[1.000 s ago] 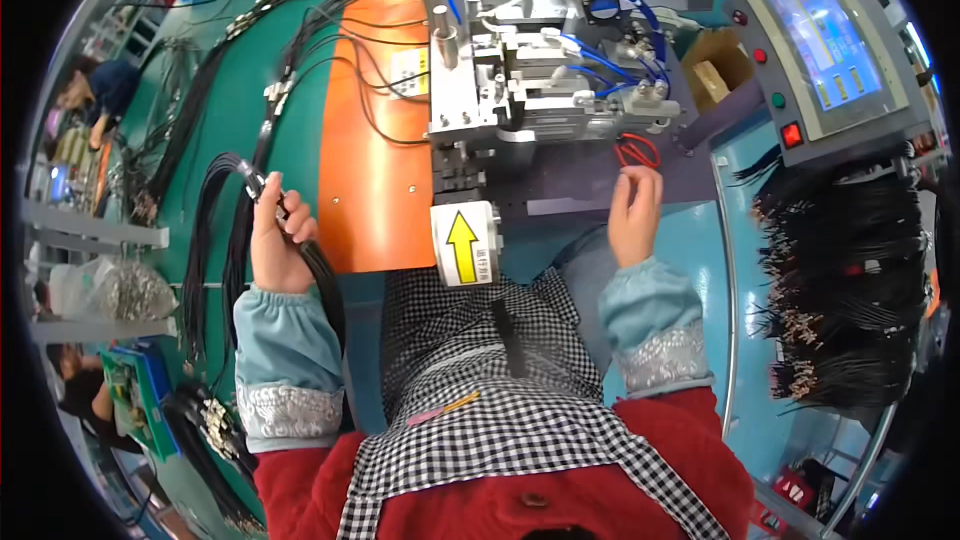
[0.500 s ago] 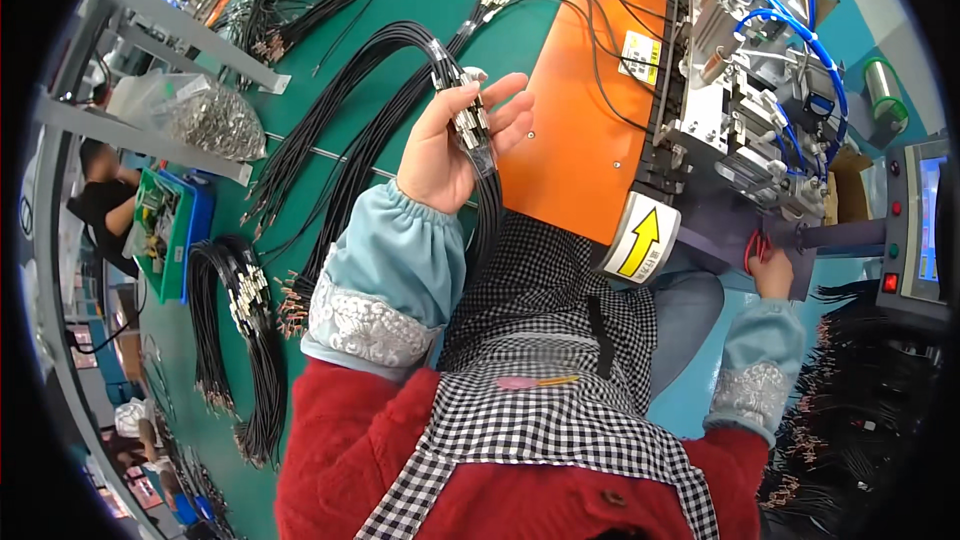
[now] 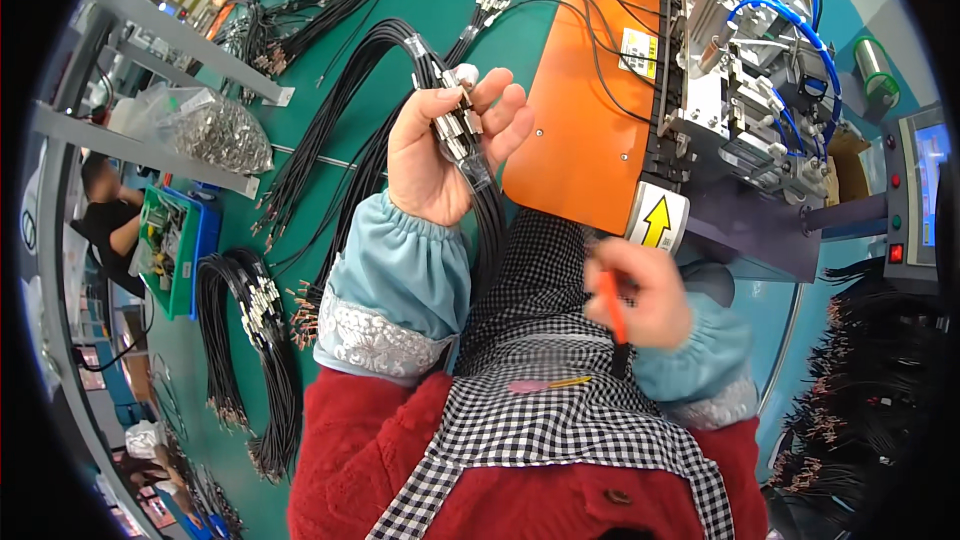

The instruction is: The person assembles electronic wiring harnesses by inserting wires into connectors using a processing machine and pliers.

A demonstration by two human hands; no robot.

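Observation:
My left hand (image 3: 432,155) is closed around a bundle of black cables (image 3: 488,230), raised over the table's edge. Silvery metal connectors (image 3: 455,125) sit together in my palm, with clear tape around the cables above and below them. The cables arch up and away to the left, their loose ends resting on the green table. My right hand (image 3: 650,290), blurred by motion, grips an orange-red handled tool (image 3: 612,305) above my checked apron. Its working end is too smeared to make out.
An orange plate (image 3: 580,100) lies beside a machine with metal cylinders and blue hoses (image 3: 790,25). Another cable bundle (image 3: 262,315) rests on the green table (image 3: 330,25) at left, near a bag of metal parts (image 3: 220,130) and a green bin (image 3: 165,250). Many cables (image 3: 850,390) hang at right.
My right hand has come from beside the machine's lower right, where a red handle showed, to above my lap with the tool. The left hand keeps its cable bundle, shifted only slightly.

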